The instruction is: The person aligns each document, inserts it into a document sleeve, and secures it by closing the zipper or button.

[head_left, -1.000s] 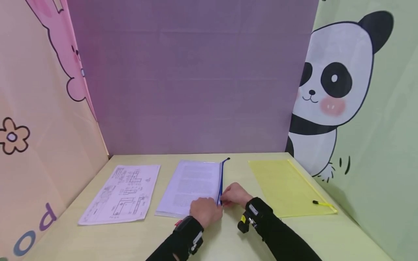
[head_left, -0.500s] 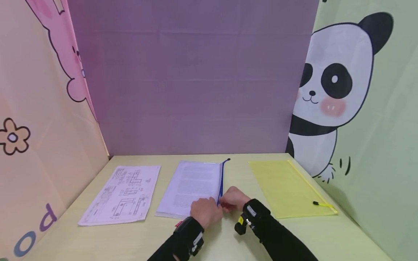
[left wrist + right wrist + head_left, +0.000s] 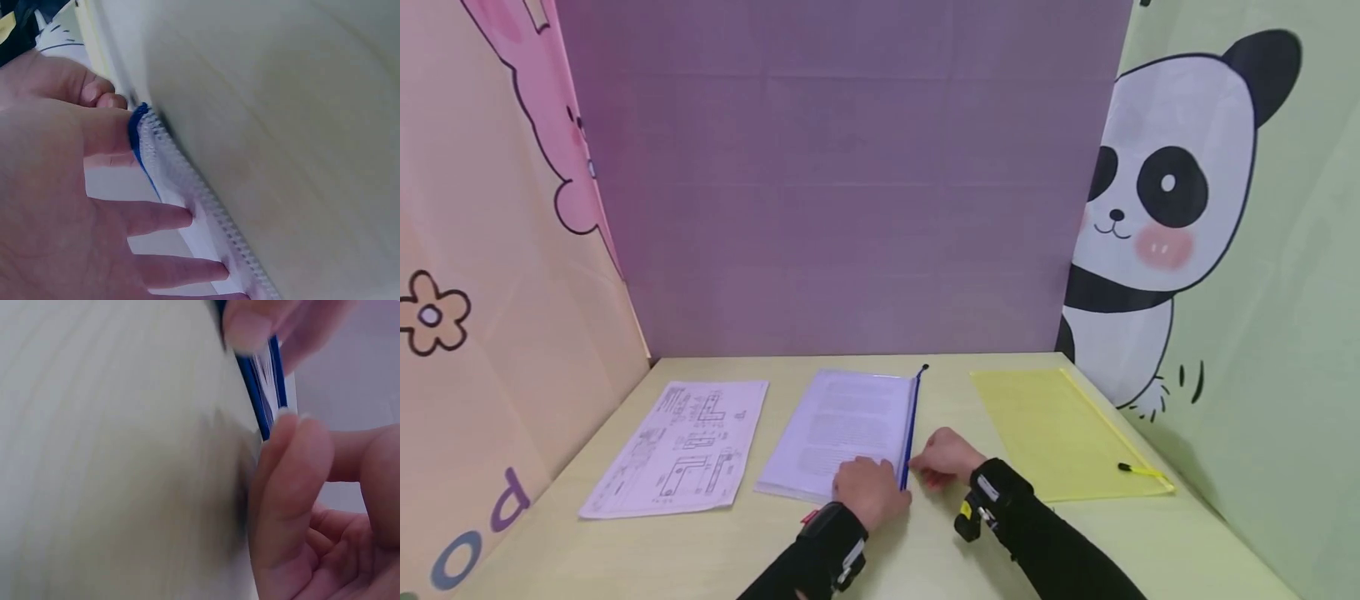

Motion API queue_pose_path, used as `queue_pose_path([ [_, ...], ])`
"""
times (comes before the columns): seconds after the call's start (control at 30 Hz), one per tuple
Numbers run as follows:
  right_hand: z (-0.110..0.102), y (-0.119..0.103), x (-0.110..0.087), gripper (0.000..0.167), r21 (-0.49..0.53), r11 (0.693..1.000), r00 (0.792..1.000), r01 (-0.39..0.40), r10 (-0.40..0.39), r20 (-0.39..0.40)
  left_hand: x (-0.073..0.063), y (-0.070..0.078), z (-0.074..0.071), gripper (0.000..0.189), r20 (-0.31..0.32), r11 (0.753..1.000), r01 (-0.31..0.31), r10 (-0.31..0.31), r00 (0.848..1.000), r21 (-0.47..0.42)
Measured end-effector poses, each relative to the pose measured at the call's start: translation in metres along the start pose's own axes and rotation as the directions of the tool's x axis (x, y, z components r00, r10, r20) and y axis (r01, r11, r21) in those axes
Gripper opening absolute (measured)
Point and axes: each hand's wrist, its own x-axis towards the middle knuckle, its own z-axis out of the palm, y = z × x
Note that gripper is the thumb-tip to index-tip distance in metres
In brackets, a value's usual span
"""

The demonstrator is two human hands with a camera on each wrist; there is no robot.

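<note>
A clear zip document bag (image 3: 850, 433) with a blue zipper (image 3: 912, 429) along its right side lies mid-table, printed sheets inside. My left hand (image 3: 868, 493) is at its near right corner. In the left wrist view, this hand's thumb and index finger pinch the blue corner (image 3: 139, 128), while the other fingertips touch the near edge. My right hand (image 3: 951, 457) holds its fingertips at the zipper, a little beyond the left hand. The right wrist view shows the two blue zipper bands (image 3: 253, 384) parted, paper between them, and the right fingers pinching them together.
To the left lies a sheet of technical drawings (image 3: 681, 446). A yellow zip bag (image 3: 1052, 437) with a black-tipped pull (image 3: 1126, 467) lies on the right. Printed walls and a purple panel (image 3: 850, 183) enclose the pale table (image 3: 625, 567).
My right hand has come in close to my left and then drawn slightly back right. The bag's zipper side has shifted slightly right. My left hand stays at the corner.
</note>
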Motion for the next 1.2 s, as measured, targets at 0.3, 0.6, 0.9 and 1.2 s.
queue_pose_path([
  [0.3,-0.014,0.015,0.003,0.019,0.02,1.0,1.0,0.006,-0.006,-0.001,0.002,-0.019,-0.007,0.05,0.183,0.991,-0.09,0.106,0.977,-0.098],
  [0.6,-0.022,0.022,0.005,0.019,0.011,1.0,1.0,-0.005,0.005,-0.022,-0.004,-0.029,-0.011,0.049,0.199,0.989,-0.111,0.129,0.971,-0.101],
  [0.9,-0.031,0.03,0.013,0.018,-0.174,0.984,0.99,0.046,-0.068,-0.123,-0.001,-0.042,-0.012,0.056,0.269,0.981,-0.157,0.183,0.946,-0.117],
  [1.2,-0.057,0.041,0.018,0.003,-0.608,0.775,0.937,0.174,-0.321,-0.14,0.009,-0.068,-0.013,0.06,0.408,0.964,-0.224,0.263,0.874,-0.143],
])
